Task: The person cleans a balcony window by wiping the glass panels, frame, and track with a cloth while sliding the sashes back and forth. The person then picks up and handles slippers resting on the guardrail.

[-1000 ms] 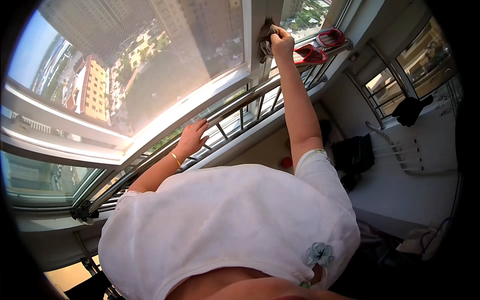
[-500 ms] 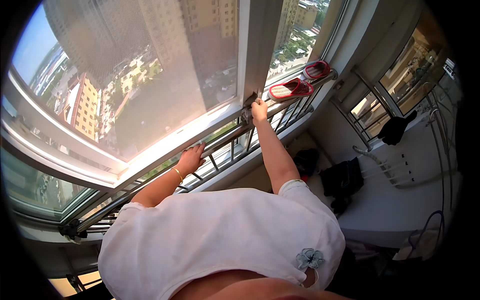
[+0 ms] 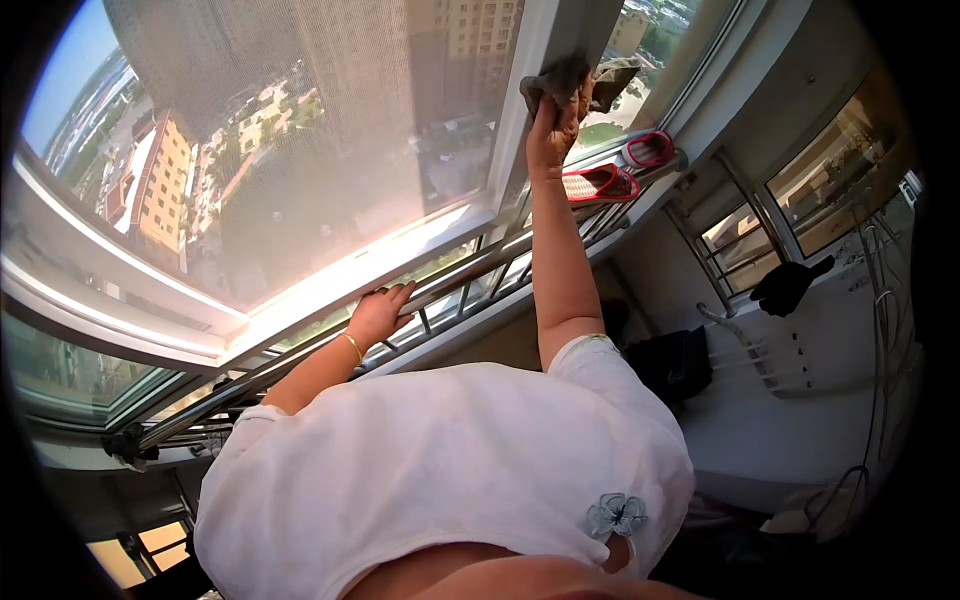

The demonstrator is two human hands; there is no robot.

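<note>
My right hand [image 3: 560, 135] is raised to the light window frame post [image 3: 545, 45], its fingers closed on a dark grey-brown rag [image 3: 560, 85]. The rag presses against the post, and a loose end spreads to the right across the glass. Lower down, my left hand [image 3: 378, 314] holds the metal railing [image 3: 455, 280] below the sill, fingers over the top and thumb on the near side. Just below and right of my right hand, a red-trimmed slipper [image 3: 603, 184] rests at the railing, with a second slipper [image 3: 650, 150] beyond it.
A large window pane with a mesh screen [image 3: 340, 120] fills the upper left, with tall buildings outside. On the right, a dark cloth [image 3: 790, 285] hangs near a pale wall [image 3: 740, 430]. A black item [image 3: 670, 365] hangs lower, beside white rods.
My right hand has moved up from the bottom corner of the frame post with the rag, which now spreads out higher up. My left hand stays on the railing.
</note>
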